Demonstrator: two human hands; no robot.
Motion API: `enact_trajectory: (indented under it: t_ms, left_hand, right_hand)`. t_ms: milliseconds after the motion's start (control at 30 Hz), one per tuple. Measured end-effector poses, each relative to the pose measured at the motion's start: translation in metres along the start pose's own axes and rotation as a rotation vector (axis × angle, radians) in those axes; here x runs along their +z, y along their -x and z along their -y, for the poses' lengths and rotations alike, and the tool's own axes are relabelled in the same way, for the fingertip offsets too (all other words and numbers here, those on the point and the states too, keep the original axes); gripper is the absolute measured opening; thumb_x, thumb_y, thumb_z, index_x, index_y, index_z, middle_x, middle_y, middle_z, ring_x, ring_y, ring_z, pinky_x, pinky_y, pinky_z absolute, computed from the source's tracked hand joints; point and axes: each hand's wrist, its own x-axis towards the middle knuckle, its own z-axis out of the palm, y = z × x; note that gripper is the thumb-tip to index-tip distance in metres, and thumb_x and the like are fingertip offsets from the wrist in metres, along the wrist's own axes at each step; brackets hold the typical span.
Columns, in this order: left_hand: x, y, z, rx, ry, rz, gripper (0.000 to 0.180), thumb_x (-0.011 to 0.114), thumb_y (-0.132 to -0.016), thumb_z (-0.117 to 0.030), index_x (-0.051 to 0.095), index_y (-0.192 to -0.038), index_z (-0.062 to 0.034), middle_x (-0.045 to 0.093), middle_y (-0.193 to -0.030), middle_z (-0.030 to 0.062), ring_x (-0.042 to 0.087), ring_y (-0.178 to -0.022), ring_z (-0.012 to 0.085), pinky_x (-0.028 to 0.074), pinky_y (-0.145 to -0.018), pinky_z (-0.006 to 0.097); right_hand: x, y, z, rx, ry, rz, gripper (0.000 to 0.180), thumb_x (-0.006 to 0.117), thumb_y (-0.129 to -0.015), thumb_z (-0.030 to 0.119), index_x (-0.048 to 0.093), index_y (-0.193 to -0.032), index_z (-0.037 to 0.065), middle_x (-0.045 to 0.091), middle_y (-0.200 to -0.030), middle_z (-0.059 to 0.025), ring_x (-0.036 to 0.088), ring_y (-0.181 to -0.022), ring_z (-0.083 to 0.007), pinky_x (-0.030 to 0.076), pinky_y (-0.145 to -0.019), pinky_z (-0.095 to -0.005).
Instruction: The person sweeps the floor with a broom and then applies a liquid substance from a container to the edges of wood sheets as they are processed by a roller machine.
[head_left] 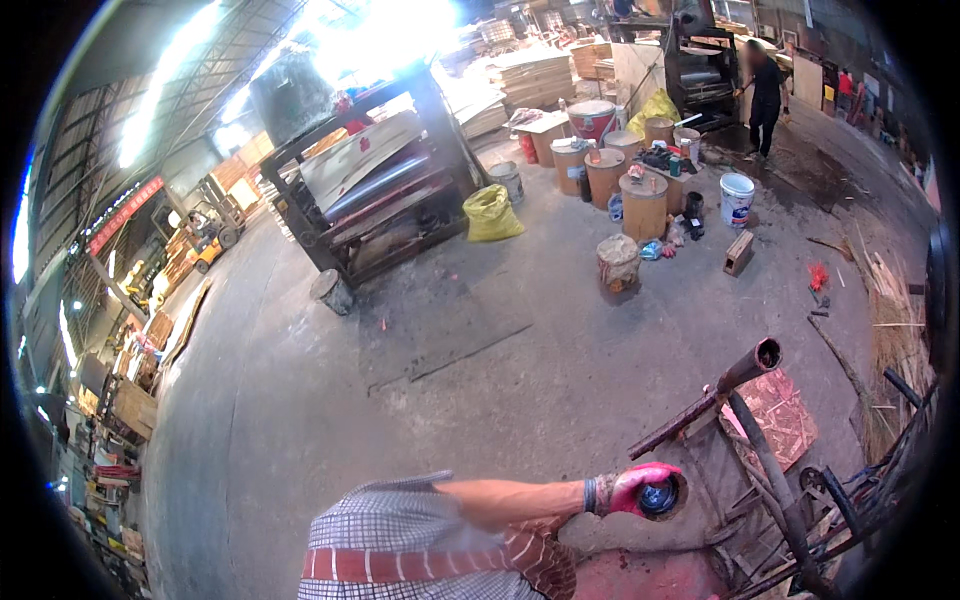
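My left hand point(632, 486), in a pink glove with a grey cuff, reaches to the right from a checked sleeve point(375, 515). Its fingers curl around a small round container point(657, 497), dark blue and glossy inside; its exact kind is unclear. Beneath the hand lies a grey-brown, crusted edge point(610, 533) beside a pink-stained surface point(650, 577). A striped reddish-brown cloth point(540, 562) shows below my forearm. My right hand is nowhere to be seen.
A rusty pipe frame point(745, 370) rises just right of the hand, with a pink-stained board point(775, 415) behind. Farther off are a roller machine point(380, 190), several drums point(645, 205), a white bucket point(737, 200) and a yellow sack point(492, 213). A person point(765, 95) stands at the back right.
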Motion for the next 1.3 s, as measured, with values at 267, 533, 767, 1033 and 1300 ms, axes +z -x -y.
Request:
enact_trajectory:
  t_ms: [267,533,767,1033,1300]
  left_hand:
    - [0.007,0.003,-0.006,0.068,0.018,0.013,0.052,0.061,-0.091,-0.038,0.049,-0.136,-0.0137,0.061,-0.124,0.0056,0.061,-0.111,0.0179,0.054,-0.089,0.042]
    - [0.006,0.0,0.002,0.033,0.064,-0.008,0.052,0.061,-0.092,-0.038,0.048,-0.136,-0.0138,0.058,-0.128,0.0058,0.06,-0.111,0.0197,0.054,-0.089,0.042]
    - [0.005,-0.012,0.006,0.02,0.078,0.019,0.044,0.059,-0.093,-0.039,0.054,-0.132,-0.02,0.063,-0.118,0.0011,0.063,-0.102,0.0155,0.055,-0.083,0.041]
    - [0.004,0.001,0.01,0.083,0.041,0.082,0.053,0.059,-0.092,-0.04,0.048,-0.137,-0.0145,0.059,-0.127,0.0033,0.059,-0.112,0.0165,0.052,-0.091,0.039]
    - [0.029,0.005,0.015,0.06,-0.071,0.022,0.05,0.065,-0.088,-0.043,0.055,-0.13,-0.0172,0.059,-0.124,0.0018,0.055,-0.117,0.0185,0.047,-0.097,0.042]
  right_hand:
    - [0.053,-0.028,0.0,0.029,0.326,-0.137,0.038,0.044,-0.101,0.039,0.059,-0.118,0.009,0.044,-0.067,0.0027,0.035,-0.048,-0.0074,0.029,-0.038,-0.0248]
    - [0.072,-0.029,0.016,0.041,0.438,-0.188,0.037,0.046,-0.1,0.038,0.06,-0.12,0.01,0.044,-0.066,0.0037,0.035,-0.048,-0.0067,0.028,-0.039,-0.0245]
    - [0.082,-0.033,0.015,0.017,0.475,-0.225,0.037,0.047,-0.099,0.037,0.061,-0.121,0.011,0.043,-0.065,0.0046,0.035,-0.048,-0.006,0.028,-0.039,-0.0242]
    - [0.082,-0.014,0.017,0.033,0.529,-0.258,0.036,0.049,-0.099,0.037,0.061,-0.123,0.012,0.043,-0.064,0.0057,0.035,-0.048,-0.0052,0.027,-0.04,-0.0239]
    - [0.036,0.036,0.036,-0.043,0.525,-0.265,0.036,0.051,-0.098,0.036,0.062,-0.124,0.014,0.042,-0.063,0.0067,0.036,-0.049,-0.0045,0.027,-0.04,-0.0236]
